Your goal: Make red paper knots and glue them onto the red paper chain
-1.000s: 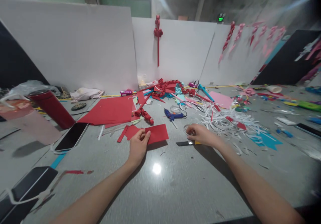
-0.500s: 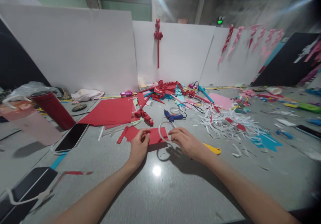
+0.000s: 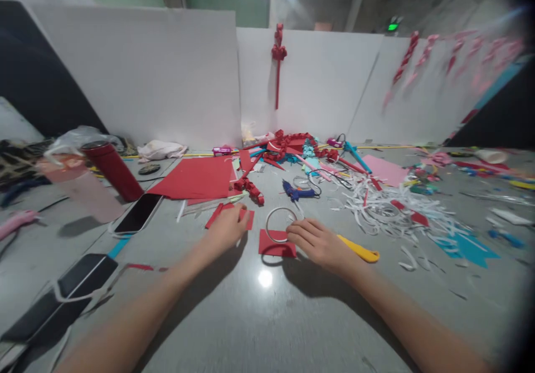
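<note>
The card (image 3: pixel 272 249) is red, rectangular; it lies between your left hand (image 3: pixel 225 229), grip unclear, and right hand (image 3: pixel 316 243), holding a pale ring (image 3: pixel 267 226).

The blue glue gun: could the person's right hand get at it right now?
Probably yes: the blue glue gun lies just beyond the right hand, and nothing seems to stand between them, though that hand holds a pale ring.
</note>
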A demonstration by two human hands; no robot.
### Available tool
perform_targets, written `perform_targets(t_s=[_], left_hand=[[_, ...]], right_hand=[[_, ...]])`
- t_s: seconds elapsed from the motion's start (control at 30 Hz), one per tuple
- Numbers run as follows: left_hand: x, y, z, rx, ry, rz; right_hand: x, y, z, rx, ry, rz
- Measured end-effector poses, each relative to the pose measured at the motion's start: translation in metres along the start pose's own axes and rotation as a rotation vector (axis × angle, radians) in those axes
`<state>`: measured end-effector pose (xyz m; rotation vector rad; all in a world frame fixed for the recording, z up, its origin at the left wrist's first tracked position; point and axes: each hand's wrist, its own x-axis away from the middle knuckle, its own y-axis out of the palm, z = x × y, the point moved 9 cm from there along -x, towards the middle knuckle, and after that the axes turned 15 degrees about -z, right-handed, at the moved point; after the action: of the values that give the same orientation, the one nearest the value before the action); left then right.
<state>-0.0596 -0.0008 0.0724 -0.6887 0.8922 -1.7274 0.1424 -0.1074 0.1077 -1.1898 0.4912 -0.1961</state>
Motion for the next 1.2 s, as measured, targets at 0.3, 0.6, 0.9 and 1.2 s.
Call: perform_targets(t_s=[0.3,0.6,0.9,1.2], left_hand=[[0.031,-0.118,-0.149,-0.180,-0.449,-0.120],[0.041,-0.070,-0.071,0.166,-0.123,-0.105],[0.027,0.029,0.083,0.814,0.327,-0.279],[-0.007,0.093,0.068,1.607,0.163,-0.284]], right_hand=[[-0.001,-0.007,-0.002,-0.043,-0.020,0.056],[-0.001,-0.007,-0.006,-0.044,-0.021,0.071],[0.001,-0.005,-0.008,-0.048,-0.002,0.074],[0.033,0.028,0.066,-0.890,0.624,0.537]])
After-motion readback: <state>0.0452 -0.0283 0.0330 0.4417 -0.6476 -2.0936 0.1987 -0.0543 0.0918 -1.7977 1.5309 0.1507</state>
